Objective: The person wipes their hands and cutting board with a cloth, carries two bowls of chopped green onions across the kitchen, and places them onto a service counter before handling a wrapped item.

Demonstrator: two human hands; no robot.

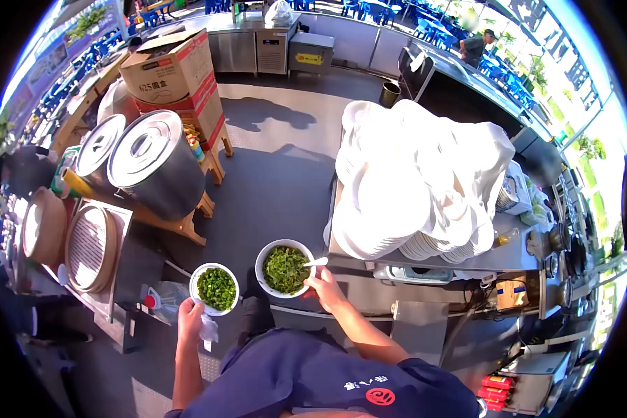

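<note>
Currently in hand: two filled white bowls, side by side but apart, held over the floor (258,174) in front of our dark shirt (292,369); we judge the step to be a two-handed hold or carry.
Left hand (190,318): grasping the small bowl (220,312) by its near left side, chopped green onions (217,288) within. A piece of thin plastic (207,329) hangs just beside; whether we grip it too, we cannot tell.
Right hand (323,287): grasping the large bowl (260,268) by its right side, chopped leafy greens (283,269) within.
Spoon (317,262): white, lying across the large bowl's rim close to our right thumb; touching or not, we cannot tell.
Worktop (467,264): to our right, crowded with stacked white dishes (386,209).
Pots (167,174): two, lidded, on our left, well apart from the bowls.
Bowl rims: the next move, in our judgement, calls for keeping both level, lest greens spill or the spoon slide; with neither hand free, stirring would first need one bowl set down.
</note>
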